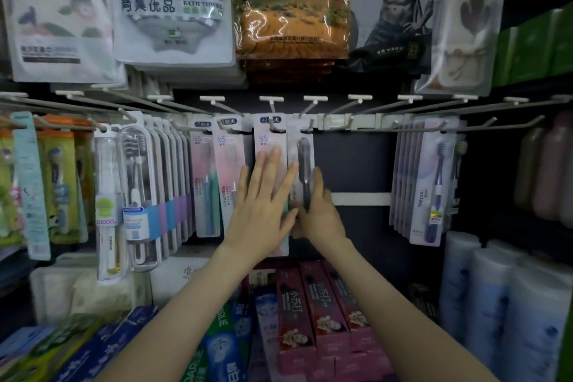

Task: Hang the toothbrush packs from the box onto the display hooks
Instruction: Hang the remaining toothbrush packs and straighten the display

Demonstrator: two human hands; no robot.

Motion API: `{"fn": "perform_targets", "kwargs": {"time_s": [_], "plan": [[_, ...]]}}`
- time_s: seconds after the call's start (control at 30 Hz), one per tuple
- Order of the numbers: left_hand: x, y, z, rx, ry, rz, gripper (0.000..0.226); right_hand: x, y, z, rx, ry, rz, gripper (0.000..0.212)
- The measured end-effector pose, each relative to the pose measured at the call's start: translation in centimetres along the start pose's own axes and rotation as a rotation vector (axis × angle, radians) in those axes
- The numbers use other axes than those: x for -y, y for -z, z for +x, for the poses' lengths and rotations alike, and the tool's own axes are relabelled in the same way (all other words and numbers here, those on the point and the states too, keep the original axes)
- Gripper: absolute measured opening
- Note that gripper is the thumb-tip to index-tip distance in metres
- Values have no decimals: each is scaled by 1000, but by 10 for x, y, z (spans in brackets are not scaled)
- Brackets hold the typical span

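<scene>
A toothbrush pack with a dark brush (302, 152) hangs on a display hook (307, 125) in the middle of the rack. My right hand (319, 211) grips its lower part, thumb in front and fingers behind. Beside it on the left hangs a pink "SS" toothbrush pack (267, 139). My left hand (263, 205) lies flat against that pink pack with straight fingers. More pink packs (228, 149) hang further left. The box is not in view.
Several bare hooks (356, 121) stick out to the right of the dark pack. Purple toothbrush packs (428, 183) hang further right, other brush packs (148, 189) at left. Towel bags (291, 9) hang above. Toothpaste boxes (310, 319) stand on the shelf below.
</scene>
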State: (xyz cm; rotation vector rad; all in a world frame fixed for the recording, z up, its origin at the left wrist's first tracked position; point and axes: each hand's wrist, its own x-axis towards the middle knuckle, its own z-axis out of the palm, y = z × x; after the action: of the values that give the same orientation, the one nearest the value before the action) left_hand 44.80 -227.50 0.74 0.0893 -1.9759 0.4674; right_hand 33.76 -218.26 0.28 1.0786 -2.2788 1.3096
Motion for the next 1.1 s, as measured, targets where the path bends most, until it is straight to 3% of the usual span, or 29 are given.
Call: {"fn": "perform_targets", "kwargs": {"time_s": [0.2,0.33,0.47,0.6,0.67,0.77,0.87,0.97,1.03,1.1], "plan": [[-85,24,-42,-7,136,-171,62,-41,46,-97,-102,117,-27,69],[-186,52,-111,160,55,-442,51,-109,92,-217,-10,105,-96,63],[-286,67,-206,549,-66,-762,49,-198,131,-363,245,-103,-266,55],[-360,57,-294,1267,-67,-892,51,-268,155,-484,664,-535,-403,66],[-387,47,-332,1448,-47,-884,51,-290,155,-525,857,-602,-461,73],[-423,36,-378,1589,-90,-850,51,-318,143,-568,1114,-550,-580,80],[-454,27,-412,1676,-165,-822,59,-344,131,-590,1204,-496,-722,79],[-483,19,-429,1698,-247,-811,63,-364,121,-592,1172,-380,-861,68],[-499,16,-428,1659,-318,-790,64,-374,115,-597,1147,-329,-829,48],[-511,15,-423,1601,-339,-751,60,-379,114,-598,1117,-264,-814,45]]}}
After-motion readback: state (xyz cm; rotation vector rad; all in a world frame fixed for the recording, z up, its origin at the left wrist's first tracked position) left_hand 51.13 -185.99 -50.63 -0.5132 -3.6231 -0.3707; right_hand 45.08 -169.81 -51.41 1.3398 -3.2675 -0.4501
